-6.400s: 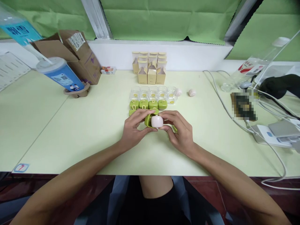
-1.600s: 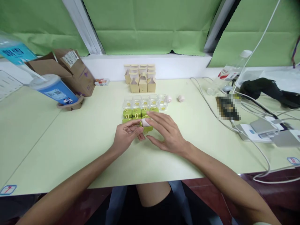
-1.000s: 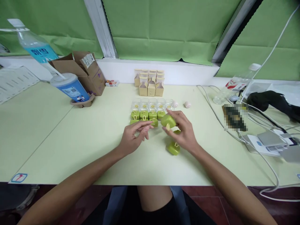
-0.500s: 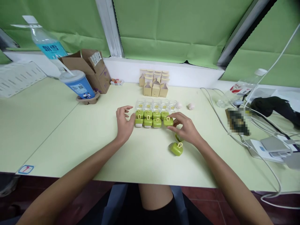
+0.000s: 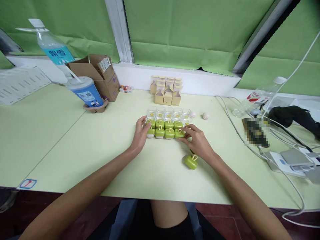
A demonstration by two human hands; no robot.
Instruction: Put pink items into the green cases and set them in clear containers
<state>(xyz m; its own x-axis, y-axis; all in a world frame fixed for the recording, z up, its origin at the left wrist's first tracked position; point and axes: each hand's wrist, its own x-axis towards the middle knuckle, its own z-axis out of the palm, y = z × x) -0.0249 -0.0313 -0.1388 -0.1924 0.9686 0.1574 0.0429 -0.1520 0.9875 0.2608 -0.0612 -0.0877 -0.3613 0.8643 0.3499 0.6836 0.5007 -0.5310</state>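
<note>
One left hand (image 5: 140,136): fingers part-open, touching the left end of the rows.
Eight green cases (image 5: 169,133): two rows of four on the bench (image 5: 160,173), before clear cups (image 5: 169,113).
Loose green case (image 5: 191,162): tilted on the bench, nearer the person.
Right hand (image 5: 198,141): fingers and thumb pinching the front row's rightmost case (image 5: 178,134).

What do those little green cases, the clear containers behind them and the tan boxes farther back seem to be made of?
Green cases: probably glossy plastic or silicone; soft highlights sit on their rounded tops.
Clear containers: probably rigid, shiny plastic, though glass is possible; they're transparent with bright edges.
Tan boxes: likely matte card, judging by folded panels and upright flaps.
</note>
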